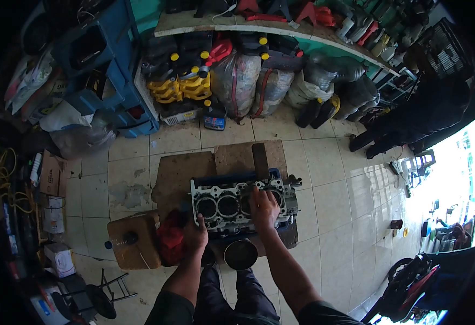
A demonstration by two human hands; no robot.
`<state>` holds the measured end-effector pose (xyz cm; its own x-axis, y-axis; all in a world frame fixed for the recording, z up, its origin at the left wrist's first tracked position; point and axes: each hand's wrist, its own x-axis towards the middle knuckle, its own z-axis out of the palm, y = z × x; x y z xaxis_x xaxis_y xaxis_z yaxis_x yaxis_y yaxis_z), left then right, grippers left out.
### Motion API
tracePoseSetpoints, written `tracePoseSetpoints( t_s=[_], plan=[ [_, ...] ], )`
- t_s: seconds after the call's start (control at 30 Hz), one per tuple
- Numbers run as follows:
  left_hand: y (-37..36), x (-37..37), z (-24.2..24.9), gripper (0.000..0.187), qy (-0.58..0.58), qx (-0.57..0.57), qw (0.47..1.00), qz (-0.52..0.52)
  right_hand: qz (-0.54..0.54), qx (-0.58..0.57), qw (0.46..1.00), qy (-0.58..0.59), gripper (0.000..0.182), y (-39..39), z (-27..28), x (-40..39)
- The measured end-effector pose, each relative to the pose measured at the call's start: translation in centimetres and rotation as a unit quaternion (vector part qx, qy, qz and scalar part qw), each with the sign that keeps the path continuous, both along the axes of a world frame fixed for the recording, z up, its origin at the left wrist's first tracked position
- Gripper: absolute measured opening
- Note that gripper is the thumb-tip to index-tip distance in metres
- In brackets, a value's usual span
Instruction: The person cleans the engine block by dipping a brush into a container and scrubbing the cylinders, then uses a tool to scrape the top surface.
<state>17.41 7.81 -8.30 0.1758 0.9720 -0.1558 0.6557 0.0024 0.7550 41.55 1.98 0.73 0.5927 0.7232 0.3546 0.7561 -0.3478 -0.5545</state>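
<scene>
An engine block (227, 205) with a row of open cylinder bores lies on its side of the cardboard before me, its flat top face up. My left hand (195, 235) is at its near left corner, thumb up against the edge and the other fingers mostly hidden; it appears to grip the block. Over the bores on the right, my right hand (265, 209) has its fingers bent and drawn together against the top face. Whatever they hold is too small to make out. A red cloth (171, 237) lies beside my left hand.
Flattened cardboard (180, 170) lies under the block. A round pan (240, 254) is at my feet, and a yellowish box (134, 254) carrying a bottle stands left. Sacks (236, 84) and oil jugs line the back wall. A person (411, 116) stands right; a motorcycle (411, 281) is lower right.
</scene>
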Motion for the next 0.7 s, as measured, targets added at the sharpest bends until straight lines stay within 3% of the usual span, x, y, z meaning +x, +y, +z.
tracePoseSetpoints(
  t_s=[0.07,0.2,0.27,0.33,0.43,0.47,0.53,0.57,0.6,0.7],
  plan=[
    [0.1,0.1,-0.1,0.054,-0.006,0.000,1.000,-0.001,-0.018,0.010,0.999,-0.037,0.020,-0.1,-1.1,-1.0],
    [0.0,0.1,-0.3,0.053,-0.015,0.013,1.000,0.005,-0.041,-0.039,0.998,0.010,0.023,0.1,-1.8,-1.8],
    [-0.1,0.2,-1.2,0.053,-0.021,0.017,1.000,0.006,0.090,-0.060,0.993,-0.038,0.028,-0.3,-0.3,0.2],
    [0.3,0.1,-1.4,0.052,-0.022,0.014,1.000,0.014,0.082,-0.063,0.994,-0.040,0.029,-0.4,-0.1,0.6],
    [0.4,-0.5,-2.0,0.054,0.008,-0.005,1.000,0.010,-0.063,-0.081,0.995,-0.011,0.028,0.2,-1.7,-1.8],
    [0.6,-0.4,-2.3,0.055,0.019,-0.016,1.000,0.000,-0.063,-0.078,0.995,-0.011,0.028,0.2,-2.0,-1.8],
    [0.3,-0.4,-2.6,0.058,0.005,-0.007,1.000,-0.006,0.060,-0.114,0.992,0.011,0.027,-0.2,-0.9,-1.5],
    [0.1,-0.3,-2.9,0.059,0.004,-0.005,1.000,-0.001,0.046,-0.146,0.988,-0.001,0.021,-0.3,-1.2,-0.4],
    [0.5,-0.3,-2.6,0.060,0.005,0.001,1.000,0.005,-0.038,-0.151,0.988,0.009,0.019,0.1,-1.1,0.5],
    [0.4,-0.4,-1.9,0.059,0.017,-0.035,0.999,-0.004,-0.031,-0.062,0.995,-0.069,0.019,0.2,-2.0,-1.2]
  ],
)
